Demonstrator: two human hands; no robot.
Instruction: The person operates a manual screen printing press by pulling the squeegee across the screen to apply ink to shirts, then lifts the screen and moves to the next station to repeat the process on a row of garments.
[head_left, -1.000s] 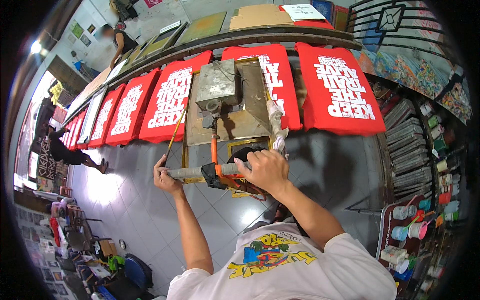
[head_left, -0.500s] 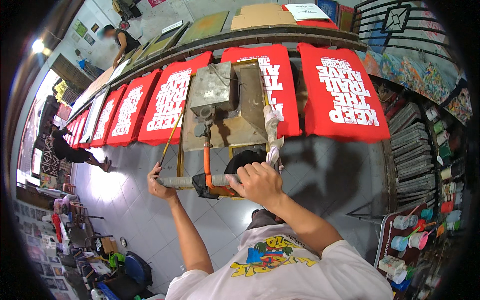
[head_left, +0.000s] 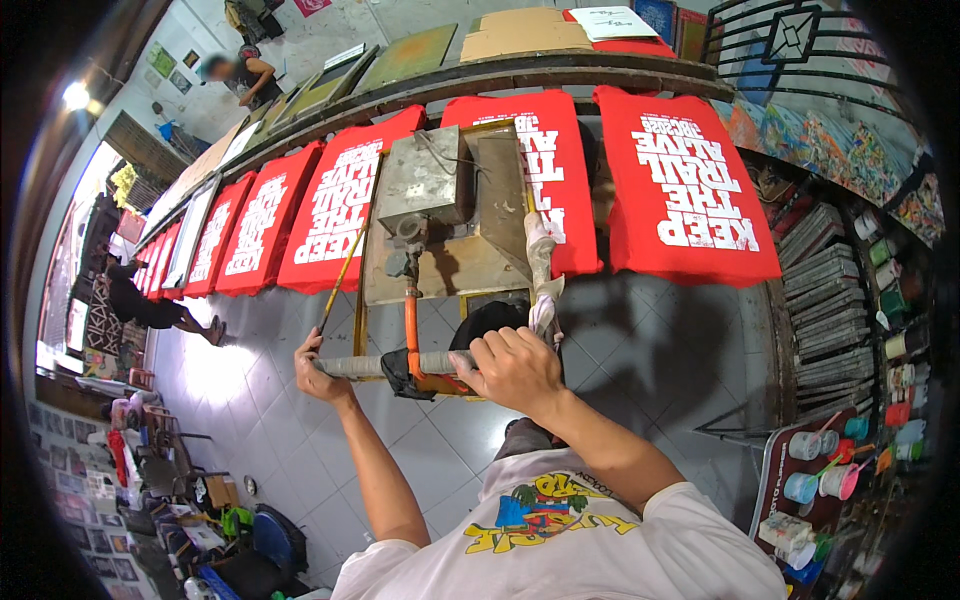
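Both my hands grip a grey wrapped bar handle (head_left: 350,367) on a framed metal heating unit. My left hand (head_left: 322,372) is closed round its left end, beside a thin yellowish rod (head_left: 346,268). Closed near the right end is my right hand (head_left: 518,368). Beyond the handle, the unit's flat panel (head_left: 385,280) carries a metal box (head_left: 425,180), and an orange hose (head_left: 411,310) runs from a fitting down to the bar. Cloth wraps a post (head_left: 541,250) on the right. The panel's far part overlaps a red shirt (head_left: 565,190) with white print.
A row of printed red shirts (head_left: 690,190) lies along the bench, under a long shelf (head_left: 520,72) holding screens and boards. Paint tubs (head_left: 800,487) stand on a tray at lower right. One person (head_left: 250,80) stands behind the bench, another (head_left: 145,310) at far left.
My hands keep their grip on the handle, and the heating unit stays nearly in place. Behind the bench, the person's arm has lifted and bent.
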